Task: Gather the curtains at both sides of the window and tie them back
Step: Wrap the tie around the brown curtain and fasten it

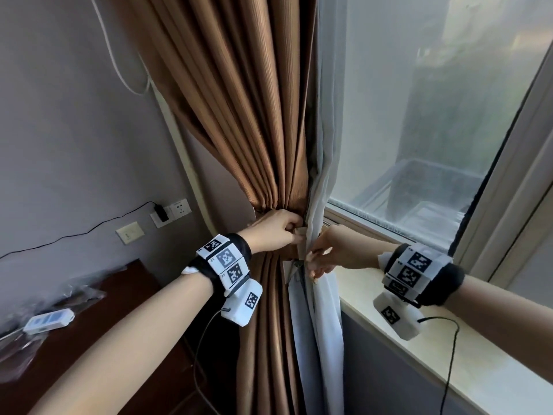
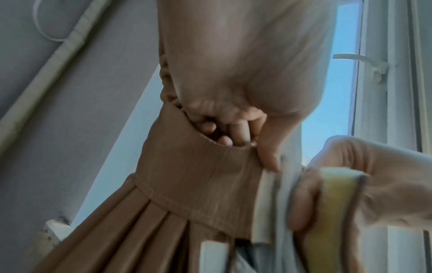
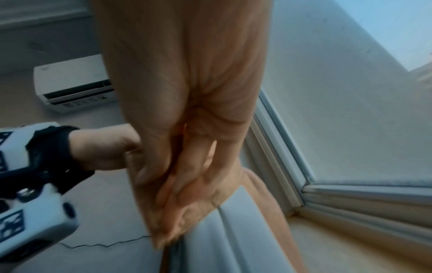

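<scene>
The brown curtain [image 1: 239,115] hangs gathered into pleats at the window's left side, with a white sheer curtain [image 1: 326,145] beside it. A brown fabric tie-back band [image 2: 198,177] wraps around the bunch. My left hand [image 1: 278,232] grips the band's upper edge, fingers [image 2: 236,131] hooked inside it and the thumb pressed on its outer end. My right hand [image 1: 326,256] is just right of the bunch, and its fingers [image 2: 304,201] pinch the band's other, yellowish end [image 2: 336,203] against the sheer. In the right wrist view the right hand [image 3: 177,184] lies along the brown strip.
A pale window sill [image 1: 449,354] runs under my right forearm, below the glass [image 1: 419,115]. A dark wooden desk [image 1: 104,339] at the left carries a white remote [image 1: 49,320]. Wall sockets [image 1: 176,209] with a plugged cable sit behind. An air conditioner [image 3: 72,83] hangs on the wall.
</scene>
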`<state>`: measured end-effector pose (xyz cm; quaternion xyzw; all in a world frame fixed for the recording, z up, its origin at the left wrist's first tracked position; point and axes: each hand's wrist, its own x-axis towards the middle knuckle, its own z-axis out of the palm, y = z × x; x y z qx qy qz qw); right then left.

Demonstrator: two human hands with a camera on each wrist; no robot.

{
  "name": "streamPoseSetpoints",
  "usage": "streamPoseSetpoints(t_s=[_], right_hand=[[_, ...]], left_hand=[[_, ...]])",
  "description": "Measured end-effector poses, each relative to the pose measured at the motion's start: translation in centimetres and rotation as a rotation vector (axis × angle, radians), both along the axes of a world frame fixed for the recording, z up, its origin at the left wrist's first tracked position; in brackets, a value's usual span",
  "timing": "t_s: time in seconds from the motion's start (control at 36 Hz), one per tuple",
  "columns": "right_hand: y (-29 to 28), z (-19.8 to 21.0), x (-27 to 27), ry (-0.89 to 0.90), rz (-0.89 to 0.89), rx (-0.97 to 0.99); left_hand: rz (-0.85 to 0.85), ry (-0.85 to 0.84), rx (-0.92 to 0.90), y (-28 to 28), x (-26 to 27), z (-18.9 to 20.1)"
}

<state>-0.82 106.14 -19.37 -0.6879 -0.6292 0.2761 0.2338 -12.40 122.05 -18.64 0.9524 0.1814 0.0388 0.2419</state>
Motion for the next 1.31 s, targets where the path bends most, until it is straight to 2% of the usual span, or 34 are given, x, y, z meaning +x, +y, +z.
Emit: streamPoseSetpoints(t_s=[0.11, 0.22, 0.36, 0.56, 0.72, 1.0, 1.11, 1.19, 1.25, 1.31], right_hand=[[0.8, -0.3, -0.8, 0.076, -0.112, 0.051], [1.0, -0.4, -1.3, 0.097, -0.153, 0.113], [0.9, -0.6, -1.3, 0.081, -0.217, 0.191], [1.1, -0.7, -1.5, 0.068, -0.247, 0.21], [1.7, -0.9, -2.2, -0.016, -0.268, 0.228], [2.0, -0.8, -2.9, -0.035, -0.246, 0.315], [2.2, -1.2, -2.9, -0.003, -0.289, 0.35], [2.3, -0.9, -2.5, -0.019, -0.28, 0.25], [2.5, 0.1, -1.9, -0.152, -0.254, 0.105], [3.0, 0.9, -1.2, -0.412, -0.23, -0.004]], left_hand=[[-0.081, 0.083, -0.17, -0.2, -0.4, 0.7], [-0.136, 0.138, -0.241, 0.1, -0.7, 1.3], [-0.13, 0.088, -0.296, 0.8, -0.3, 1.1], [-0.113, 0.121, -0.179, 1.0, -0.1, 1.4], [-0.067, 0.092, -0.119, 1.2, -0.1, 1.4], [-0.087, 0.243, -0.189, 1.2, -0.9, 2.8], [-0.039, 0.189, -0.107, 1.1, -0.6, 2.5], [-0.014, 0.137, -0.102, 1.4, -0.5, 1.5], [-0.021, 0.124, -0.111, 1.6, -0.3, 1.0], [-0.016, 0.11, -0.125, 1.7, -0.3, 0.6]])
